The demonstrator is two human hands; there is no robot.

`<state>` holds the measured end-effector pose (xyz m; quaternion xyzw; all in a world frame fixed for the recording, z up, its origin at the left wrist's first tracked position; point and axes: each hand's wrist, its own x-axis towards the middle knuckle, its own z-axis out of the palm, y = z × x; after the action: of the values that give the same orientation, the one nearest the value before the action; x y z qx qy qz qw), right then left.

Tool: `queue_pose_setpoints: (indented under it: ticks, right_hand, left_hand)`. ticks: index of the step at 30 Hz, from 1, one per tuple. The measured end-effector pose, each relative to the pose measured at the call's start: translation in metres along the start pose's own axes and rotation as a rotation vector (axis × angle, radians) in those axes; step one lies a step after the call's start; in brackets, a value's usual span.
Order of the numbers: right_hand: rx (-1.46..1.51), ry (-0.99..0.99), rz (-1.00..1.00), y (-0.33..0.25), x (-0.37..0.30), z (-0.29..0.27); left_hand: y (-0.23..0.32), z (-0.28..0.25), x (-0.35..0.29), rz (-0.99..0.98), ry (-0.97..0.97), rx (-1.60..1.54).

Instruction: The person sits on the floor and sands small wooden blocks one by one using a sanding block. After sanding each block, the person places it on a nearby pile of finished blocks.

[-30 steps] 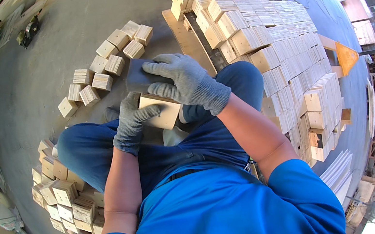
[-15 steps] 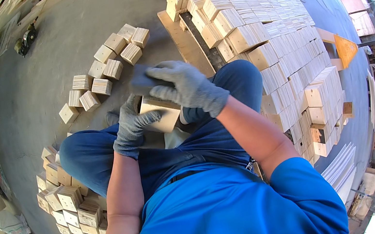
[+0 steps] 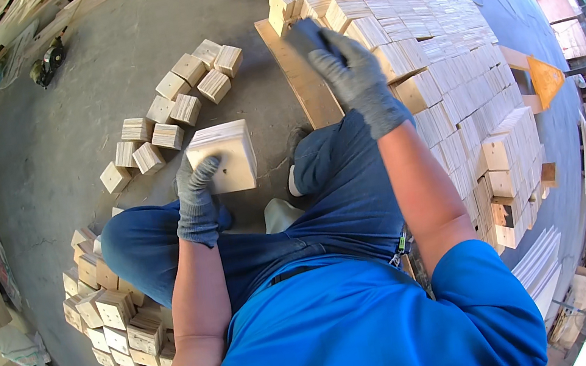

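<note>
A pale plywood block (image 3: 232, 163) with a small dark hole in its face is gripped by my gloved left hand (image 3: 197, 198), the thumb lying on that face. The block is held up in front of my knees. My right hand (image 3: 355, 69), in a grey glove too, is raised off to the right, closed around a dark grey flat block (image 3: 308, 39) that looks like a sanding block; motion blurs it a little. That hand is apart from the wooden block and shows in front of the near edge of the big stack of blocks (image 3: 444, 75).
Loose wooden blocks (image 3: 167, 135) stand in two rough rows on the concrete floor ahead. A heap of blocks (image 3: 114, 311) lies by my left knee. The big stack rests on a wooden pallet (image 3: 304, 81), with a yellow-orange metal piece (image 3: 547, 81) behind it. A power tool (image 3: 48, 64) sits far left.
My right hand has lifted the dark block off the wooden block and moved right and away from me. My left hand has raised and turned the wooden block, so its holed face now shows.
</note>
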<state>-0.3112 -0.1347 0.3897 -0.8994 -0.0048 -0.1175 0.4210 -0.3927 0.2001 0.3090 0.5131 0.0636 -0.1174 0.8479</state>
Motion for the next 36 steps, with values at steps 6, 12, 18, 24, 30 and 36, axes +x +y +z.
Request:
queue_pose_setpoints:
  ticks: [6,12,18,24,30,36]
  right_hand:
    - [-0.404,0.182,0.139,0.073,0.002,-0.063]
    - [-0.689,0.217,0.235,0.146,-0.012,-0.106]
    - [-0.889,0.123,0.445,0.195,-0.049,-0.101]
    - [-0.889,0.194,0.395,0.181,-0.044,-0.1]
    - [-0.774,0.31,0.194,0.134,-0.035,-0.081]
    - [-0.243,0.168,0.049,0.051,-0.061,0.007]
  left_hand:
    - [-0.011,-0.012,0.009,-0.089,0.105,-0.309]
    - [-0.014,-0.006,0.011,-0.127,0.014,-0.395]
    - [-0.01,-0.001,0.018,-0.219,-0.115,-0.698]
    - [-0.016,-0.003,0.017,-0.2,-0.061,-0.639]
    - [-0.02,-0.007,0.021,-0.212,0.165,-0.565]
    - [-0.026,0.0,0.019,-0.093,0.279,-0.305]
